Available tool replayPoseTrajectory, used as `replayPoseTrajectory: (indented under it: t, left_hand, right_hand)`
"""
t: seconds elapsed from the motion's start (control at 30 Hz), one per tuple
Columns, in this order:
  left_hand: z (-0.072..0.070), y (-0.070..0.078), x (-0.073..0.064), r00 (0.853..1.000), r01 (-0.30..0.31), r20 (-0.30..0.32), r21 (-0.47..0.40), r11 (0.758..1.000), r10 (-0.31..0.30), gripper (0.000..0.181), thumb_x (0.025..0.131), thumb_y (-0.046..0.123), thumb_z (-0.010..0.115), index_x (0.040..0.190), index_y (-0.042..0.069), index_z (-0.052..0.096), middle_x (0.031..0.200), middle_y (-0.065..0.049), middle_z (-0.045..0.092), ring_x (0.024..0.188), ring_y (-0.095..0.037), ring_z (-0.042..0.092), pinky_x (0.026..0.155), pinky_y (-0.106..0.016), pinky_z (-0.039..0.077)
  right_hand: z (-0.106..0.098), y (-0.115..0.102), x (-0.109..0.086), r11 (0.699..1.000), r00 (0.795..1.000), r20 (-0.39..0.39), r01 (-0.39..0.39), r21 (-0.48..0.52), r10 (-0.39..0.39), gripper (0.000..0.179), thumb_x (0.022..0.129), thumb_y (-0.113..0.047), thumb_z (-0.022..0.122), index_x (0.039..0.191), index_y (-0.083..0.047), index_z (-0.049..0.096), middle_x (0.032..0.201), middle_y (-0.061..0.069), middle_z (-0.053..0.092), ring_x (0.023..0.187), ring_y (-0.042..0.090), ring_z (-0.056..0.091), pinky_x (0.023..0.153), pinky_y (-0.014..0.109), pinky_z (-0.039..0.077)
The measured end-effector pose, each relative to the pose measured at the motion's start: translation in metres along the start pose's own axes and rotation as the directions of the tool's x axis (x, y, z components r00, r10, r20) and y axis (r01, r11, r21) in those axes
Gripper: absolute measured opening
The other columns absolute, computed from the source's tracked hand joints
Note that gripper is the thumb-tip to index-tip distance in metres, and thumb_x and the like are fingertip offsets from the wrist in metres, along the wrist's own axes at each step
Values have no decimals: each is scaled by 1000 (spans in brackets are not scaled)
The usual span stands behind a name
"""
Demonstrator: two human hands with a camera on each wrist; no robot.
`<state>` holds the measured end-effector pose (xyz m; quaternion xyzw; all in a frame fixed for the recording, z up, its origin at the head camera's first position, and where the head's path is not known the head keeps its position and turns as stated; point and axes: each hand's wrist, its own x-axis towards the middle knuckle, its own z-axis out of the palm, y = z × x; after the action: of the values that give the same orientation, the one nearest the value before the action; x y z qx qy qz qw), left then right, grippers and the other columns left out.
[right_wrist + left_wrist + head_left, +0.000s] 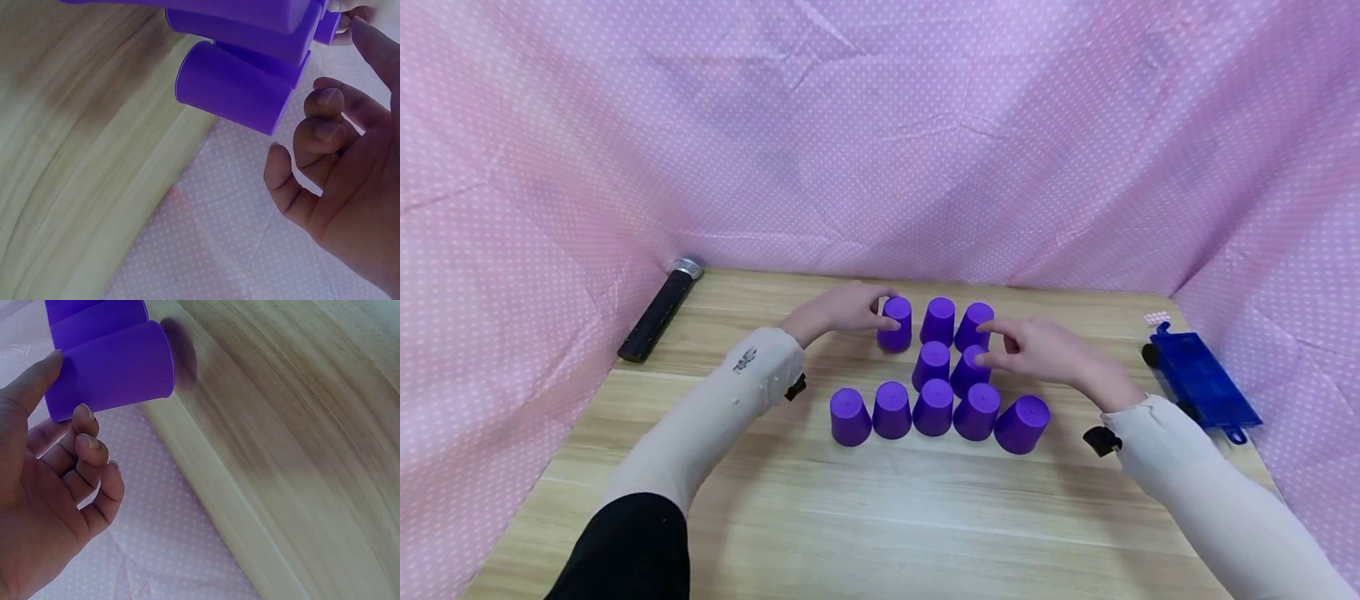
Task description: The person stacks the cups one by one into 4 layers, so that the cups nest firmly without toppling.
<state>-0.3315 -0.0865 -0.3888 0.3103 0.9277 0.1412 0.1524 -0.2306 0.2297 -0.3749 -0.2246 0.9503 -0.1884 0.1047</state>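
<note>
Purple cups stand upside down on the table in three rows. At the back left, my left hand (pixel 852 308) pinches the end cup (pixel 895 327) near its upturned base; thumb and fingertips lie on either side of that cup (pixel 115 372) in the left wrist view. My right hand (pixel 1037 348) hovers at the right end, by the back-right cup (pixel 973 329) and the right cup of the middle row (pixel 970 375). In the right wrist view its loosely bent fingers (pixel 284 175) are apart from the nearest cup (pixel 234 87). A cup (pixel 938 321) stands between the hands.
Several more cups form the front row, with the rightmost cup (pixel 1022 425) slightly nearer me. A black microphone (pixel 662 308) lies at the left table edge. A blue wheeled plastic piece (pixel 1202 379) lies on the right. Pink dotted cloth (pixel 880 150) hangs around the table (pixel 880 525).
</note>
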Motion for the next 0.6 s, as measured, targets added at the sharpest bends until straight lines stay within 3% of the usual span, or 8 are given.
replayPoseTrajectory:
  t: [0.6]
  left_hand:
    - [9,-3,16,1000,13,-9,-3,1000,-13,64,91,52,67,143,18,53,97,-3,68,89,-19,64,80,-38,52]
  right_hand:
    - [9,-4,1,1000,1000,25,-3,6,3,63,89,-49,72,138,-11,59,73,-5,55,63,11,49,64,30,43]
